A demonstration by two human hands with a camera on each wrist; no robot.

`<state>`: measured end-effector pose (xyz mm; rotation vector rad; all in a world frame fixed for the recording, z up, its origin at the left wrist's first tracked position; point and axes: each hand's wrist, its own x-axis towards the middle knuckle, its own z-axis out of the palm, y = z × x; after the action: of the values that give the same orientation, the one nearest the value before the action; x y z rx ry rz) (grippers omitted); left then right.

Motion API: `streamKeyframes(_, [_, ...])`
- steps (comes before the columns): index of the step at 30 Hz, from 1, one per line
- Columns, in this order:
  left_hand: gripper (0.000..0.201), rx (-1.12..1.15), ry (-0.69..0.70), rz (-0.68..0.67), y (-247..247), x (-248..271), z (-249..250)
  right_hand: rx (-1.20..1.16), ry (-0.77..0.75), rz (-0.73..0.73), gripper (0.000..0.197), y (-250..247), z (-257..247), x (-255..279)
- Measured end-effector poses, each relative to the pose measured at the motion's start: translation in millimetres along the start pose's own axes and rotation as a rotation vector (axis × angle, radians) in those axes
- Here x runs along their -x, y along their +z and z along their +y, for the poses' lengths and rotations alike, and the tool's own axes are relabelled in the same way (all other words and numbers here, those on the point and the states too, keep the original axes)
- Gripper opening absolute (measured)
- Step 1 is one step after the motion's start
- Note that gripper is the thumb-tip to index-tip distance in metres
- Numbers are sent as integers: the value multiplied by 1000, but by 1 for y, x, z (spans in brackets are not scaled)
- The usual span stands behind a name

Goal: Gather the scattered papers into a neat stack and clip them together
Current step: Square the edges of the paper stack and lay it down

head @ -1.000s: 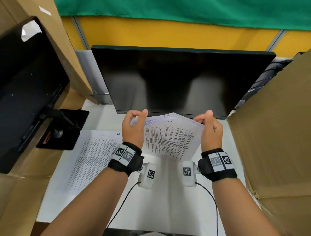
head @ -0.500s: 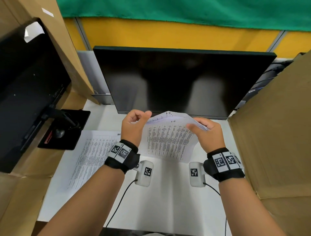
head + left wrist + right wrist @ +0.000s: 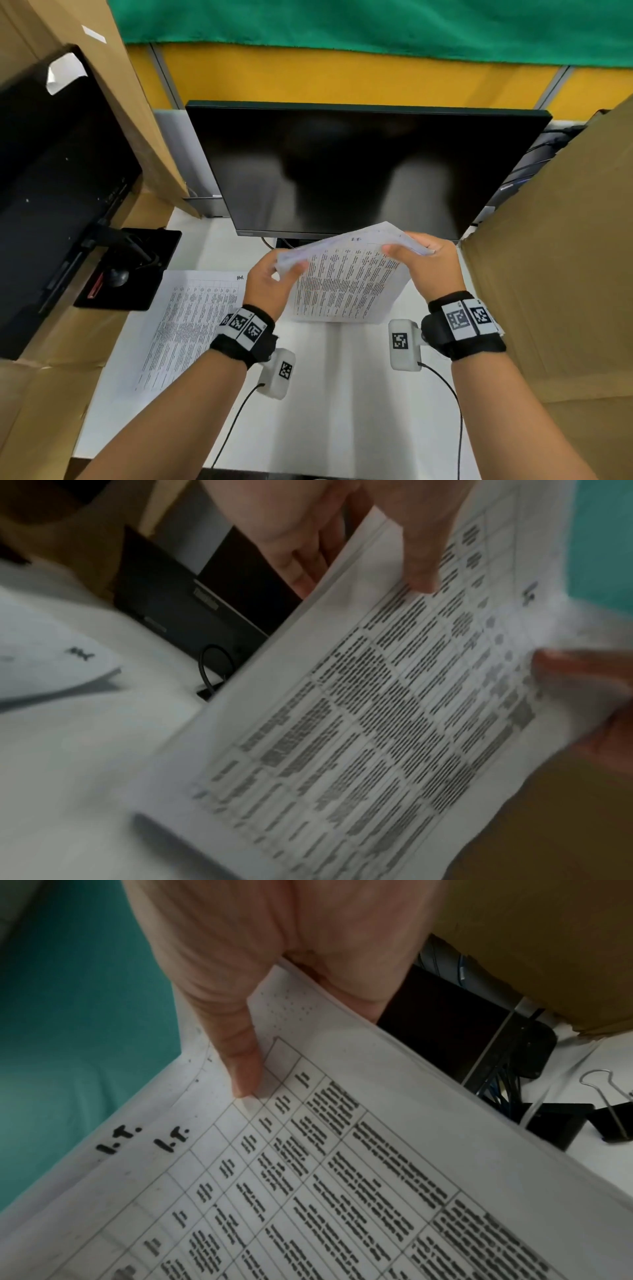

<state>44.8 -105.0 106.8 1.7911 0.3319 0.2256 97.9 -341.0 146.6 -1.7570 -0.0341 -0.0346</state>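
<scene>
A stack of printed table sheets [image 3: 346, 284] is held up off the white table [image 3: 342, 394], in front of the monitor. My left hand [image 3: 270, 284] pinches its near-left corner, thumb on the printed face [image 3: 421, 569] and fingers behind. My right hand [image 3: 416, 255] grips the far-right corner, thumb on top [image 3: 240, 1056]. The sheet edges are slightly offset [image 3: 143, 1137]. Another printed sheet [image 3: 191, 325] lies flat on the table to the left. A black binder clip [image 3: 613, 1123] lies on the table beyond the stack, seen only in the right wrist view.
A dark monitor [image 3: 359, 171] stands close behind the hands. Cardboard boxes wall in the left [image 3: 44, 394] and right [image 3: 555, 274] sides. A black stand base [image 3: 130, 270] sits at the left, and cables [image 3: 496, 1085] run behind the monitor.
The stack has turned so that its right corner sits higher and farther. My right hand shifted from the side edge to the far-right corner; my left hand dropped lower.
</scene>
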Motion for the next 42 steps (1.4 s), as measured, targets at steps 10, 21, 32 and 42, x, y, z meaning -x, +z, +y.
streamKeyframes(10, [74,67,-191,48,16,-2,-35,-7,-38,-71,20,5,2,1])
streamKeyframes(21, [36,187,-128,53,18,-2,-20,30,-92,63,17,11,-4,-3])
streamKeyframes(32, [36,188,-109,-39,16,-9,-22,36,-158,3,17,2,-6,-11])
streamKeyframes(42, [22,285,-175,-62,17,-6,-13,-135,-24,147,14,1,9,-7])
